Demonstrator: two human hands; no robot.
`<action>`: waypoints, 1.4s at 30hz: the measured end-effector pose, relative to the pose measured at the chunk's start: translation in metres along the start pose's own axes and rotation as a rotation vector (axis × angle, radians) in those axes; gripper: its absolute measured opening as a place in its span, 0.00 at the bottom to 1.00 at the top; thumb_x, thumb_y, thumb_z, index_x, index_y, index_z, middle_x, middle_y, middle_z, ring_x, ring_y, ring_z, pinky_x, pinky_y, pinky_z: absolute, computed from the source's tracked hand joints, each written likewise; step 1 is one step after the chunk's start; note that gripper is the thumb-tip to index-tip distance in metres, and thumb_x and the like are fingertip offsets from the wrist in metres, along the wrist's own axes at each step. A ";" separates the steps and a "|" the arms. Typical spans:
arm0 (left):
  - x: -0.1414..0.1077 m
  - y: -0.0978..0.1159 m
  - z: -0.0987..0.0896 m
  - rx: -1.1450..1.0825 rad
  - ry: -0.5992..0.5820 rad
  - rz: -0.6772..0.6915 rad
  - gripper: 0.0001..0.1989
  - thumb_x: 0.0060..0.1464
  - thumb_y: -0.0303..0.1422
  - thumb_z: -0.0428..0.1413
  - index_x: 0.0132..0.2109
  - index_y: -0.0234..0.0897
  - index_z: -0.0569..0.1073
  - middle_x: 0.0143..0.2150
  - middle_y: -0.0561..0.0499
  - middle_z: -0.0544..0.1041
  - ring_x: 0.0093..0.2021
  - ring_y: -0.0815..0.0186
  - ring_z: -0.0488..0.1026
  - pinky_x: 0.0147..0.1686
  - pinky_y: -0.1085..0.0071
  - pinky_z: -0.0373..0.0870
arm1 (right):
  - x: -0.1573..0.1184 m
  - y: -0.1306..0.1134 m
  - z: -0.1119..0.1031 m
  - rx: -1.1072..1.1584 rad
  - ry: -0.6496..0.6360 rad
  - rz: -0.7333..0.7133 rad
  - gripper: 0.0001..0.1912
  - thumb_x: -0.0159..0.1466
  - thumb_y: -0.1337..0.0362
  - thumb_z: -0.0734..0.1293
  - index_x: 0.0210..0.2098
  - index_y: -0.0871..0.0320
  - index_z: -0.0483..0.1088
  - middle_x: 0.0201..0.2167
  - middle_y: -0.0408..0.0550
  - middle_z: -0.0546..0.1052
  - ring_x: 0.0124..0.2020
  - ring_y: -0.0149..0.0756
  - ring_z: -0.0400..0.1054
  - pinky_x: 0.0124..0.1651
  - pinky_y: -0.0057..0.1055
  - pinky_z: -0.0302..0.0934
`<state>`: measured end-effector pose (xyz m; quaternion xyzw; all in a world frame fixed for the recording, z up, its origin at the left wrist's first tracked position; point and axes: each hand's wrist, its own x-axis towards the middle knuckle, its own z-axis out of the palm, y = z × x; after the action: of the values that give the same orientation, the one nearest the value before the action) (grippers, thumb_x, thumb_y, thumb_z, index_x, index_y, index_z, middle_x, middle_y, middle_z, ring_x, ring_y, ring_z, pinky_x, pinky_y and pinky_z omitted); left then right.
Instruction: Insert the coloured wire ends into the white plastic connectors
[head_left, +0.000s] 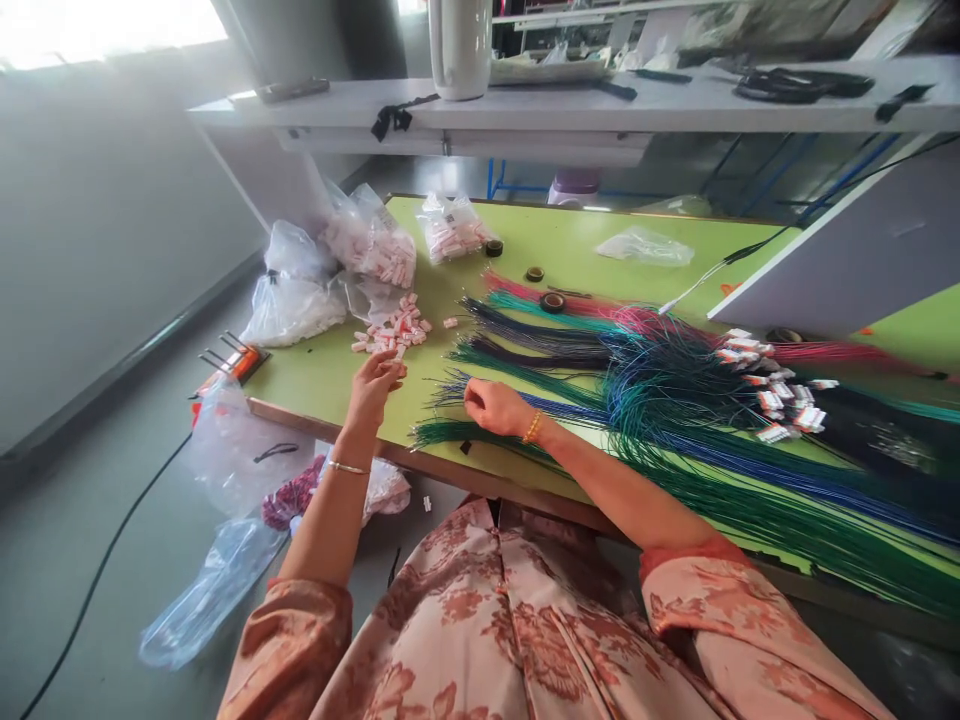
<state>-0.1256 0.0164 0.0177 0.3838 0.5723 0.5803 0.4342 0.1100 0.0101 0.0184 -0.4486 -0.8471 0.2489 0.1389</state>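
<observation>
My left hand (373,388) is at the near edge of a pile of small white and orange-pink connector housings (397,325). Its fingers are pinched on one connector housing (400,368). To the right, my right hand (495,407) is closed just over the tips of the blue wires (566,408); what its fingers hold, if anything, is hidden. Bundles of green wires (480,433), black wires (532,350) and red wires (517,290) lie side by side, their ends toward the left. White connectors (772,390) are gathered on finished ends at the right.
Bags of connector housings (371,245) stand at the back left of the green table (442,290). Tape rolls (553,302) lie behind the wires. A raised shelf (525,115) carries a white mug (460,50). An orange power strip (225,370) and plastic bags (217,590) are at the left.
</observation>
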 end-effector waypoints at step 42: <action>-0.079 0.003 0.057 -0.466 -0.257 -0.253 0.18 0.36 0.33 0.71 0.37 0.34 0.78 0.31 0.51 0.79 0.29 0.73 0.74 0.30 0.77 0.68 | -0.026 -0.022 -0.013 0.326 0.416 -0.186 0.05 0.57 0.66 0.64 0.25 0.59 0.68 0.22 0.43 0.72 0.23 0.26 0.59 0.28 0.25 0.53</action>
<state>-0.0460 -0.0396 0.0275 0.2698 0.4072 0.5841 0.6482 0.1148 -0.0182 0.0407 -0.3823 -0.7866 0.2708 0.4022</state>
